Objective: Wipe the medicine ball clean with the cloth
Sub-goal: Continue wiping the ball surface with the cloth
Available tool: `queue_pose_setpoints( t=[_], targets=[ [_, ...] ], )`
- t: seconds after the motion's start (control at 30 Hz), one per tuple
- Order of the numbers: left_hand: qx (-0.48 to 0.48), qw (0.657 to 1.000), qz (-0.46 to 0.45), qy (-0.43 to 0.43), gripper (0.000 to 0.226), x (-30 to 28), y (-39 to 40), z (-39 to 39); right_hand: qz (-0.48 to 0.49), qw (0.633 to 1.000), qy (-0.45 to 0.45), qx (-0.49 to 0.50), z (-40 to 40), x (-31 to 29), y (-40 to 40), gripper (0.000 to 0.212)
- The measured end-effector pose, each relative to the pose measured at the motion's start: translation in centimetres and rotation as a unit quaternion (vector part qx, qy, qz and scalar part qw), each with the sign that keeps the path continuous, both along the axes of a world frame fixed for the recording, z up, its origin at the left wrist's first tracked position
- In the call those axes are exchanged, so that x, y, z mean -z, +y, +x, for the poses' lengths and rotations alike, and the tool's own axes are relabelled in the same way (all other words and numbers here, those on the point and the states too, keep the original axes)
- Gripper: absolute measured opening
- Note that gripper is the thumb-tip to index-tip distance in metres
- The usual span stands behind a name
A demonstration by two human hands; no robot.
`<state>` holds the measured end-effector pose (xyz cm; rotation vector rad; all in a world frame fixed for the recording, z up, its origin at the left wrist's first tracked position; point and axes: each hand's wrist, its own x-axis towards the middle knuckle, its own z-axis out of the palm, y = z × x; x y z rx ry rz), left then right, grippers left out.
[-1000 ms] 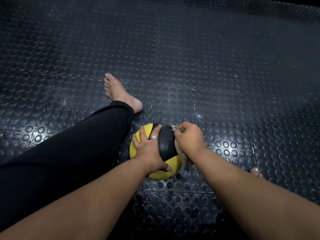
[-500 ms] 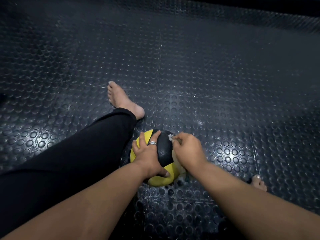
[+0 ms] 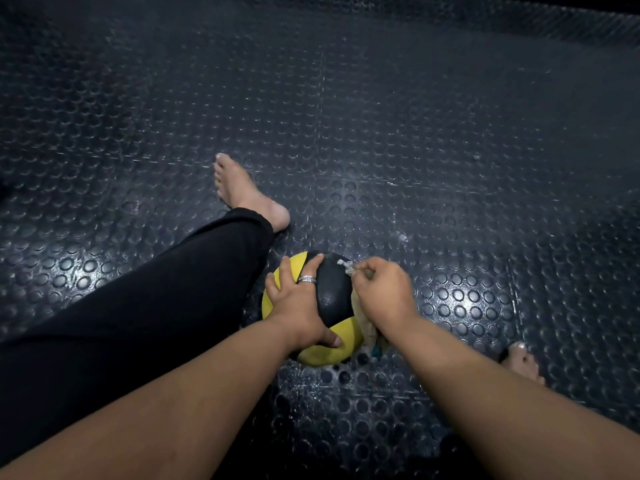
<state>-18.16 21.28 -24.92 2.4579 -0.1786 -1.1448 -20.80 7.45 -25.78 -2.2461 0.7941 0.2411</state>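
ball [image 3: 334,299] on floor [image 3: 450,168] beside outstretched leg [image 3: 156,306] | left hand [image 3: 299,306] spread over top, fingers straight, steadying against rolling | right hand [image 3: 384,294] gripping cloth [image 3: 363,323], pressed to right side for wiping

Left hand [image 3: 300,308] lies spread with fingers straight; right hand [image 3: 384,292] curls in a tight grip.

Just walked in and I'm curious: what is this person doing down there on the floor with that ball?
A person sits on the studded floor cleaning a yellow and black medicine ball. The left hand lies spread over the ball to steady it. The right hand grips a pale cloth against the ball's right side. One bare foot stretches out beyond the ball.
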Motion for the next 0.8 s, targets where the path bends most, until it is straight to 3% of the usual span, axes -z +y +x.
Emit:
queue_pose_setpoints(
  t=[0.1, 0.23, 0.3, 0.37, 0.5, 0.6, 0.7, 0.8],
  targets=[
    [0.003, 1.000, 0.011, -0.004, 0.135, -0.2, -0.4, 0.2, -0.019, 1.000, 0.012, 0.014, 0.8, -0.2, -0.6, 0.018],
    [-0.005, 1.000, -0.002, 0.002, 0.136, 0.2, 0.1, 0.3, -0.029, 0.996, -0.049, -0.073, -0.7, -0.8, 1.9, 0.017],
    [-0.005, 1.000, 0.000, 0.002, 0.136, 0.1, -0.2, 0.1, -0.035, 0.996, -0.066, -0.054, -1.3, -0.7, 1.8, 0.017],
    [-0.005, 1.000, 0.003, -0.007, 0.135, -0.3, -0.5, -0.2, -0.038, 0.999, -0.011, -0.008, -0.6, 0.6, -0.8, 0.019],
    [-0.012, 1.000, -0.017, -0.014, 0.133, -0.4, 0.5, -0.9, 0.099, 0.965, 0.141, 0.198, -1.9, 2.0, -7.7, 0.021],
    [-0.056, 0.997, -0.057, -0.010, 0.118, -0.5, 0.9, -0.2, 0.212, 0.924, 0.107, 0.299, -4.1, 0.0, -8.9, 0.019],
    [-0.169, 0.983, -0.066, -0.015, 0.097, 0.0, 1.3, 1.7, 0.305, 0.881, 0.109, 0.344, -5.4, -0.1, -7.0, 0.010],
    [-0.231, 0.969, -0.073, 0.052, 0.108, 0.3, 2.3, 2.3, 0.340, 0.863, 0.107, 0.358, -5.6, 1.3, -4.5, 0.008]
  ],
)
